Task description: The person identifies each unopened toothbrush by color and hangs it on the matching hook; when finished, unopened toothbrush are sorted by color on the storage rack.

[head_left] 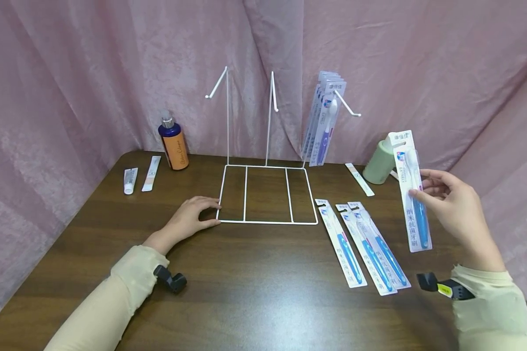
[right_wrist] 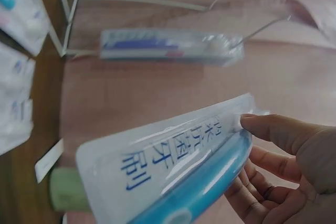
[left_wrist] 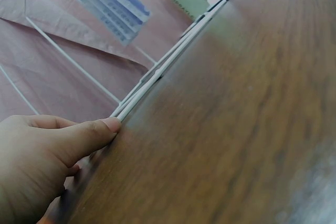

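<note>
My right hand pinches a packaged toothbrush with a blue handle, held upright above the table's right side. In the right wrist view the thumb lies on the edge of its blister pack. My left hand grips the front left corner of a white wire display rack; the left wrist view shows the thumb against the wire. Several packs with purple-handled toothbrushes hang from the rack's right hook. The left hook and middle hook carry nothing.
Blue toothbrush packs lie right of the rack, two of them overlapping. A green bottle and a white sachet are behind them. At the left stand an orange-labelled bottle, a small tube and another sachet.
</note>
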Demonstrator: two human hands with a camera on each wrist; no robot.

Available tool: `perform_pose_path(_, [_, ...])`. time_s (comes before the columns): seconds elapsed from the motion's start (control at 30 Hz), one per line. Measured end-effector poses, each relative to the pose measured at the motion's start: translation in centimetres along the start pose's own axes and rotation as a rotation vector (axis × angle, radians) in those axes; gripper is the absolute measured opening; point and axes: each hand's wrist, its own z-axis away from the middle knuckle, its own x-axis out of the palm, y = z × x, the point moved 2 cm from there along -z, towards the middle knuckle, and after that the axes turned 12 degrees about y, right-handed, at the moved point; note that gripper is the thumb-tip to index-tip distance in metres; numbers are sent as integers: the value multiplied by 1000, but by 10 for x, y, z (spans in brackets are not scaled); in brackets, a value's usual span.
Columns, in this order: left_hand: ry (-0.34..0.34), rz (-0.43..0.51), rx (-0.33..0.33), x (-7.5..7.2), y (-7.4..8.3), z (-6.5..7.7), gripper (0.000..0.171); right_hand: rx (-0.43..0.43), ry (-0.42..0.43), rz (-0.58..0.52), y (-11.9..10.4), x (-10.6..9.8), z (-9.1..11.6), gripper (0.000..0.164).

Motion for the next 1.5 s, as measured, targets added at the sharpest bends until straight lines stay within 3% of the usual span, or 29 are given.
perform_pose_path(0.23, [11,-3,19,1,1,0,41,-11,109,-103,-36,7,2,45])
perform_pose_path(0.57, [8,0,13,1,0,0,41,-89,174,-166,-75,24,5,47])
perform_pose_path(1.13, [21,6,14,2,1,2,39,-202,139,-351,-132,92,-5,45])
perform_pose_path(1.5, [19,-12,16,1,3,1,41,-199,120,-406,-153,121,-10,46])
